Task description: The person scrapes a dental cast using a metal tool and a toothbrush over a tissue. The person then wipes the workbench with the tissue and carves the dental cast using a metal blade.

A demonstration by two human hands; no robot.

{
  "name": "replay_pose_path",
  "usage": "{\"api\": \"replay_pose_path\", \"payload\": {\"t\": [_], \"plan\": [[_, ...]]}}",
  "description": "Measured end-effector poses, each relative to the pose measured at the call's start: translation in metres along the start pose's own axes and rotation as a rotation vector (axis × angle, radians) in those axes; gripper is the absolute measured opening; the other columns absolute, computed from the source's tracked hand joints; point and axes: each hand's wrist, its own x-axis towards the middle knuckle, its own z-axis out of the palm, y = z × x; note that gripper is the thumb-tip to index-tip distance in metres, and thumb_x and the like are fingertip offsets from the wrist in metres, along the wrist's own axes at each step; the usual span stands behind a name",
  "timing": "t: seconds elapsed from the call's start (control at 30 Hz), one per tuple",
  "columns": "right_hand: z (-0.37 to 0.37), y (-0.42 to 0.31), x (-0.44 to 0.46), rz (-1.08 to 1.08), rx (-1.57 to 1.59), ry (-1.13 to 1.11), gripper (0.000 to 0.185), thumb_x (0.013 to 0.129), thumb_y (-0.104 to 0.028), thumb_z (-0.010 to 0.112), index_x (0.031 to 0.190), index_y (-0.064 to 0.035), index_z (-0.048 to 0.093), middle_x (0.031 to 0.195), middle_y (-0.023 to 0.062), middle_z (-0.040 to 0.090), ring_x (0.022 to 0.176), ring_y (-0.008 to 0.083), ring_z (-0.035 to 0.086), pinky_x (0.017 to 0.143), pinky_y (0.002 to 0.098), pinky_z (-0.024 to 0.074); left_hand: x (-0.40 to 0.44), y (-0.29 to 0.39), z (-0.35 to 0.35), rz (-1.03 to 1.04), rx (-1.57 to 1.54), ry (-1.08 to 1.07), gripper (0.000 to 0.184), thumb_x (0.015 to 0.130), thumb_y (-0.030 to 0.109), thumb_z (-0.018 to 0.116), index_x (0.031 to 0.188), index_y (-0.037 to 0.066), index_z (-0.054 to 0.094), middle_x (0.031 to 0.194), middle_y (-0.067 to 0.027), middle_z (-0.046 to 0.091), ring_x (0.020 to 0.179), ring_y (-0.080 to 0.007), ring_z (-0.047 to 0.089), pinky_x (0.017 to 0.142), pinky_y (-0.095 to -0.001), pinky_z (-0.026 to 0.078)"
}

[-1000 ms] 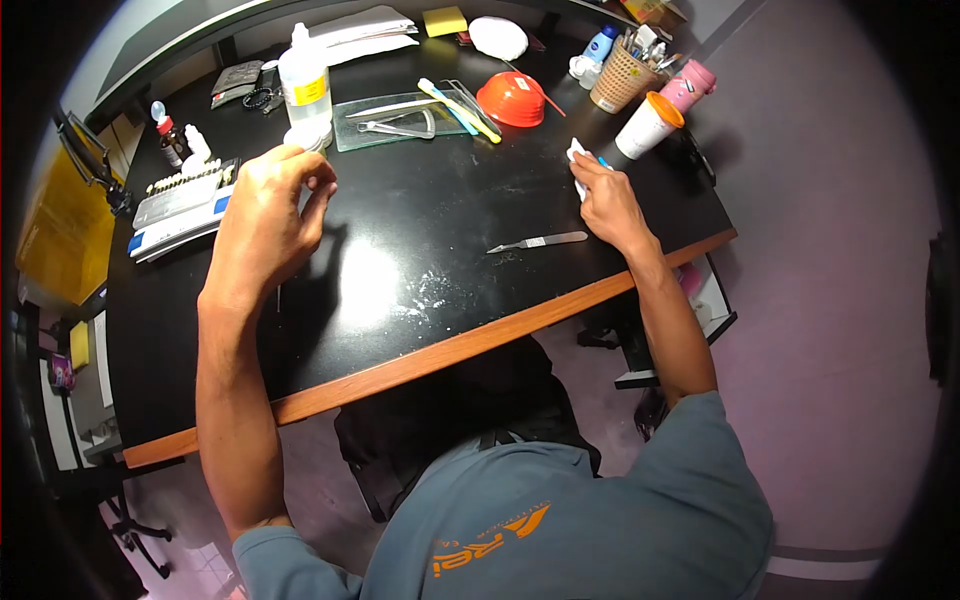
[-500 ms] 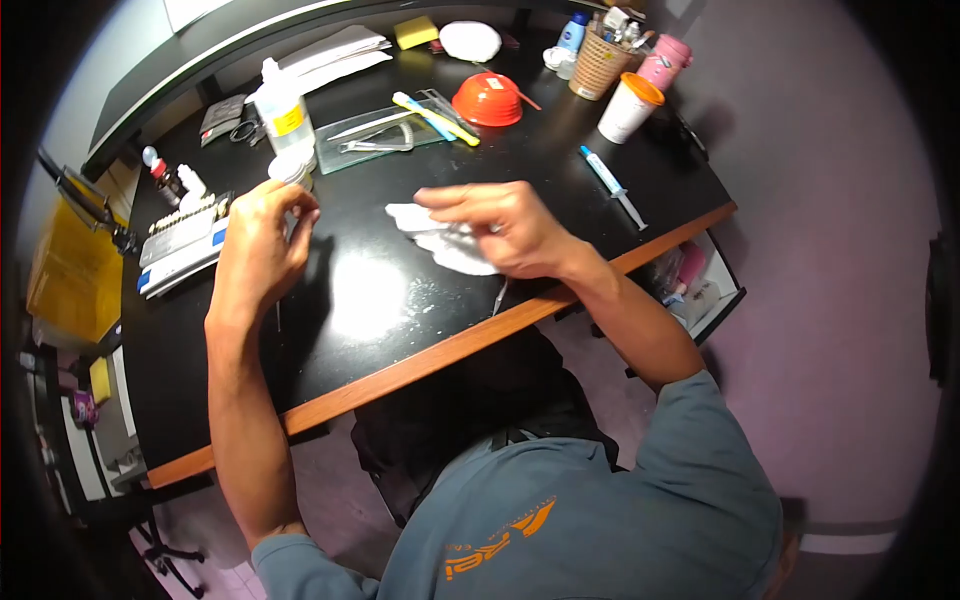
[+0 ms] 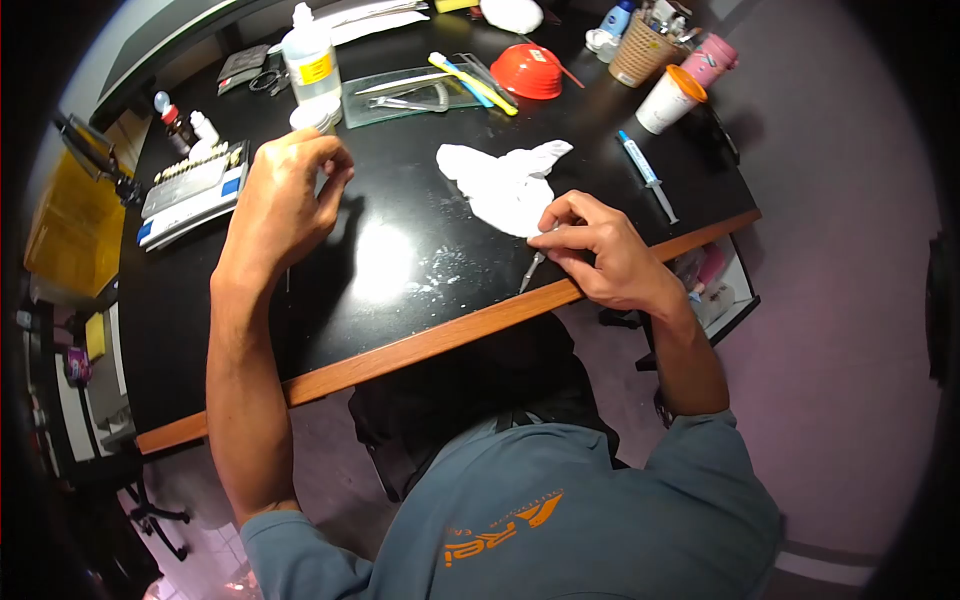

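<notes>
My left hand (image 3: 290, 190) is raised above the left part of the black desk, fingers curled into a pinch; whatever lies between the fingertips is too small or hidden. A thin rod end (image 3: 288, 280) shows beside that wrist. Near the front edge, my right hand (image 3: 605, 255) has its thumb and fingers closed at the upper end of a slim metal hand tool (image 3: 533, 270), whose tip points toward the wooden edge. A crumpled white tissue (image 3: 505, 190) lies just beyond the right fingertips. White crumbs (image 3: 440, 270) are scattered on the desk between the hands.
Behind stand a glass plate (image 3: 365, 112) with toothbrush-like tools, a red bowl (image 3: 527, 72) and a clear bottle (image 3: 312, 60). On the right are a syringe (image 3: 648, 175), an orange-lidded cup (image 3: 668, 102) and an open drawer (image 3: 735, 310). A shade-guide-like tray (image 3: 190, 190) lies left.
My right hand has let go of the tissue, which now lies spread on the desk, and has moved toward the front edge onto the metal tool. My left hand keeps its pinch. The view has shifted.
</notes>
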Motion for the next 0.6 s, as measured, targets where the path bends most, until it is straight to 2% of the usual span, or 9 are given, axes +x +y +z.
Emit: {"api": "replay_pose_path", "payload": {"t": [0.07,0.1,0.13,0.27,0.47,0.57,0.6], "plan": [[-0.004,-0.005,-0.005,0.013,-0.051,-0.007,0.015,0.086,0.002,0.078,0.100,-0.0039,0.080,0.105,0.0123,0.063,0.104,0.0312,0.064,0.091,0.0406,0.0537,0.001,-0.003,0.001,0.043,0.002,0.001,0.007,0.089,0.000,0.078,0.095,-0.002,0.074,0.089,-0.0149,0.071,0.077,-0.0277,0.070,0.069,-0.0379,0.053],[-0.006,-0.007,-0.007,0.021,-0.077,-0.008,0.014,0.086,0.001,0.078,0.099,-0.0040,0.080,0.105,0.0121,0.062,0.105,0.0316,0.063,0.093,0.0410,0.0532,0.001,0.003,0.001,-0.011,-0.022,-0.011,0.007,0.087,-0.001,0.078,0.092,-0.003,0.073,0.089,-0.0186,0.072,0.083,-0.0352,0.072,0.077,-0.0417,0.056],[-0.008,-0.008,-0.011,0.037,-0.056,-0.034,0.009,0.088,-0.002,0.079,0.097,-0.0036,0.076,0.107,0.0119,0.059,0.109,0.0317,0.061,0.097,0.0421,0.0510,0.002,0.005,0.001,-0.014,-0.034,-0.023,0.007,0.087,-0.002,0.077,0.092,-0.003,0.073,0.088,-0.0182,0.071,0.082,-0.0345,0.072,0.076,-0.0413,0.056],[-0.008,-0.008,-0.018,0.084,-0.047,-0.093,0.012,0.092,-0.005,0.076,0.098,-0.0032,0.066,0.114,0.0116,0.056,0.118,0.0324,0.056,0.102,0.0437,0.0474,0.004,0.017,-0.002,-0.110,-0.034,-0.116,0.006,0.087,-0.003,0.077,0.092,-0.003,0.073,0.086,-0.0172,0.069,0.079,-0.0326,0.071,0.074,-0.0405,0.054],[-0.007,-0.010,-0.022,0.095,-0.184,-0.118,0.011,0.095,-0.005,0.071,0.100,-0.0078,0.062,0.117,0.0109,0.055,0.120,0.0302,0.054,0.106,0.0435,0.0393,0.003,0.018,0.005,-0.060,-0.045,-0.122,0.005,0.087,-0.004,0.075,0.092,-0.004,0.072,0.086,-0.0175,0.069,0.079,-0.0328,0.070,0.072,-0.0410,0.054],[-0.004,-0.003,-0.025,-0.026,-0.160,-0.052,0.011,0.095,-0.005,0.070,0.101,-0.0087,0.061,0.120,0.0108,0.056,0.120,0.0286,0.054,0.105,0.0419,0.0361,0.003,0.018,0.006,-0.056,-0.047,-0.114,0.005,0.087,-0.003,0.075,0.091,-0.004,0.072,0.086,-0.0178,0.069,0.080,-0.0332,0.071,0.073,-0.0414,0.054],[-0.003,-0.003,-0.025,-0.055,-0.149,-0.012,0.012,0.095,-0.003,0.069,0.101,-0.0076,0.060,0.120,0.0115,0.057,0.117,0.0289,0.055,0.103,0.0418,0.0383,0.002,0.017,0.007,-0.052,-0.052,-0.105,0.005,0.087,-0.003,0.075,0.091,-0.004,0.072,0.086,-0.0177,0.069,0.079,-0.0330,0.070,0.072,-0.0413,0.054]]}}
